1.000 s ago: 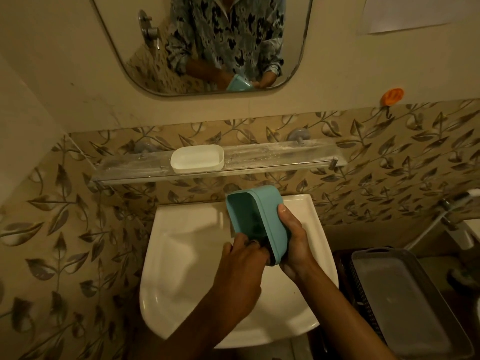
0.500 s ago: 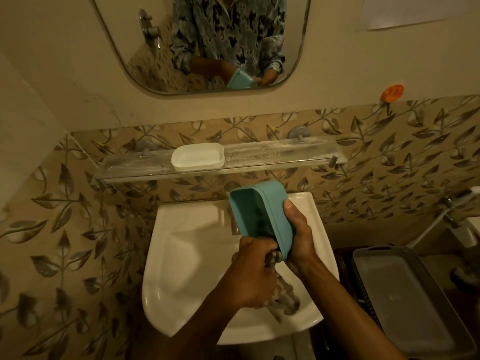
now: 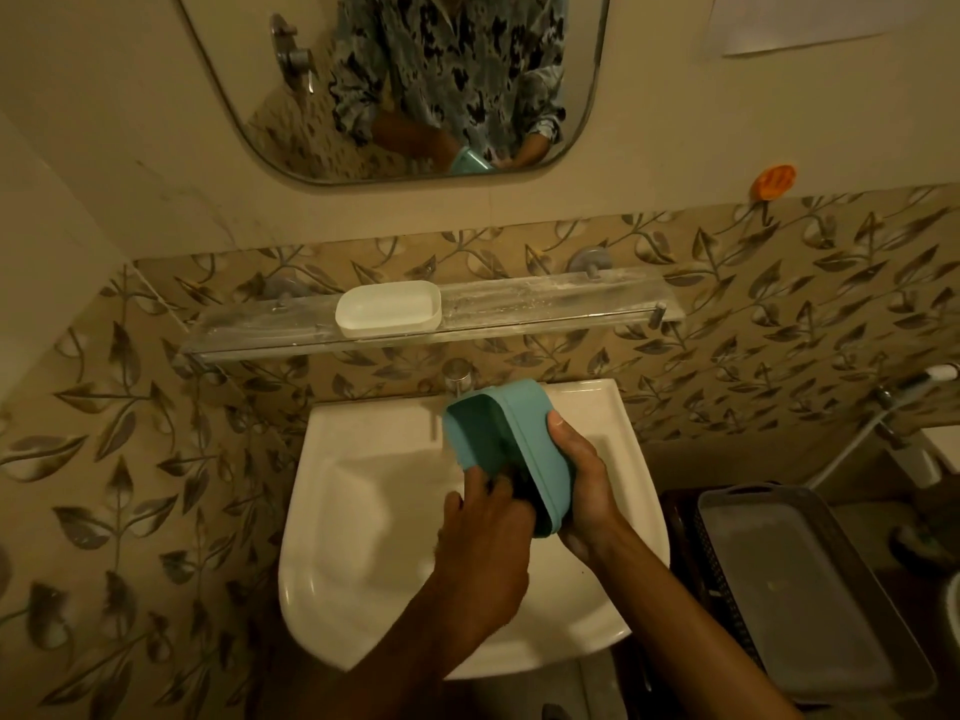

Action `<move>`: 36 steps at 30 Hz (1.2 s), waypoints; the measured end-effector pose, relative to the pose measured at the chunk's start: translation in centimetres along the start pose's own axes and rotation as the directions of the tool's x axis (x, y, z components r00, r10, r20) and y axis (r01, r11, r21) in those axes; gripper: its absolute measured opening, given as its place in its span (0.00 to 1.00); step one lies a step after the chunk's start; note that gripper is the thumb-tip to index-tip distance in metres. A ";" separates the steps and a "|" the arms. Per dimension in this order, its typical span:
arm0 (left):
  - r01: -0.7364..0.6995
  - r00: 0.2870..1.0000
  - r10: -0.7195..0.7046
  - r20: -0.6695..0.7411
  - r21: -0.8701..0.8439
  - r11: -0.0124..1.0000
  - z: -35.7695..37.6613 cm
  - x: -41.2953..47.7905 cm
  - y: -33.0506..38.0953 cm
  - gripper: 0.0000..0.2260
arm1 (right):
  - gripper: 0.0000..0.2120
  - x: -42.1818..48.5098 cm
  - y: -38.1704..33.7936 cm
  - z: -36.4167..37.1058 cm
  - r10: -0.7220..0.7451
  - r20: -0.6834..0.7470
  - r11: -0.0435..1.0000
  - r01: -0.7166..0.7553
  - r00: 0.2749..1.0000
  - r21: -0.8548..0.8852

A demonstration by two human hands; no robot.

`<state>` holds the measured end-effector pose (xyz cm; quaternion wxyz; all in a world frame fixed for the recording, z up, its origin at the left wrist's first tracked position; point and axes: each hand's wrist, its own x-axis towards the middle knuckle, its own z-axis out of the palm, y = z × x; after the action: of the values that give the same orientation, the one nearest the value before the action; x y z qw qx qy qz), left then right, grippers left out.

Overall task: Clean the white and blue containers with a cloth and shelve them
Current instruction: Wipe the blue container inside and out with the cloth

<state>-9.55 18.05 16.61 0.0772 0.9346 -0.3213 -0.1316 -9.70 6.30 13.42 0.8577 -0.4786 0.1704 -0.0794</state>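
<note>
Hands meet over the sink (image 3: 363, 491): the left hand (image 3: 485, 543) has pushed its fingers back inside the blue container (image 3: 511, 433), clutching the cloth (image 3: 521, 484), which dangled below a moment ago and is now nearly hidden. The right hand (image 3: 584, 491) grips the container's outer wall, tipped on edge. Wiping looks unfinished. Beyond, the white container (image 3: 388, 310) already sits on the shelf (image 3: 561, 304)

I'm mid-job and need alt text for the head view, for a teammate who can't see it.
Over a white sink, the right hand grips a tilted blue container while the left hand reaches into its open side; no cloth shows clearly. The white container sits on the glass shelf above the sink, and a grey tray lies to the right.
</note>
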 end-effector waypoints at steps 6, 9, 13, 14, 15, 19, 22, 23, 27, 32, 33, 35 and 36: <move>-0.014 0.990 0.106 0.092 -0.686 0.727 -3.0 -0.4 -0.4 0.21 | 0.32 1.0 0.4 0.0 -0.158 -0.074 0.983 0.163 0.985 0.081; 0.076 0.994 0.033 0.106 -0.866 0.494 -3.0 -0.8 -0.4 0.24 | 0.24 1.4 0.5 0.0 -0.315 -0.096 0.949 0.313 0.944 -0.036; 0.044 0.976 -0.160 -0.144 -0.595 0.802 -0.8 -0.4 -0.2 0.21 | 0.32 1.0 1.7 -0.4 -0.311 0.013 0.950 0.311 0.950 -0.041; 0.069 0.965 -0.184 -0.185 -0.500 0.863 -0.6 -0.3 -0.4 0.21 | 0.34 0.8 1.8 -1.0 -0.251 0.058 0.968 0.251 0.966 0.011; 0.086 0.955 -0.182 -0.233 -0.372 0.924 -0.7 -0.3 -0.8 0.20 | 0.33 0.7 1.8 -1.6 -0.172 0.113 0.984 0.165 0.979 0.067; 0.002 0.965 0.019 -0.262 0.079 0.997 -0.8 -0.2 -2.8 0.20 | 0.46 0.0 0.8 -3.7 0.133 0.358 0.912 -0.256 0.924 0.322; -0.032 0.988 0.060 -0.144 0.186 0.982 -0.3 -0.7 -2.9 0.23 | 0.41 -0.4 0.4 -3.3 0.139 0.447 0.899 -0.302 0.884 0.317; -0.028 0.990 0.053 -0.128 0.192 0.981 -0.3 -0.9 -2.7 0.25 | 0.37 -0.4 0.4 -3.0 0.127 0.445 0.903 -0.289 0.886 0.317; -0.004 0.991 0.039 -0.127 0.263 0.965 -0.7 -1.1 -2.5 0.29 | 0.32 -0.6 0.1 -2.3 0.093 0.433 0.891 -0.269 0.896 0.366; 0.094 0.995 -0.093 -0.019 0.298 0.950 -0.4 -1.5 -0.7 0.30 | 0.44 -0.4 -0.5 -1.8 0.061 0.478 0.923 -0.232 0.876 0.307; 0.096 0.995 -0.101 0.005 0.249 0.964 -0.4 -1.6 -0.5 0.28 | 0.45 -0.4 -0.4 -1.6 0.063 0.484 0.931 -0.226 0.873 0.287; 0.103 0.992 -0.108 0.062 0.078 0.992 -0.9 -1.5 -0.3 0.26 | 0.45 -0.6 0.0 -1.4 0.059 0.474 0.936 -0.214 0.879 0.279; 0.093 0.991 -0.093 0.094 0.001 0.996 -1.3 -1.5 0.0 0.26 | 0.44 -0.8 0.3 -1.2 0.056 0.459 0.936 -0.206 0.887 0.284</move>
<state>-10.34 19.03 18.15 0.0576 0.9412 -0.2804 -0.1796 -10.86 5.75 12.72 0.9441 -0.3233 -0.0125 0.0636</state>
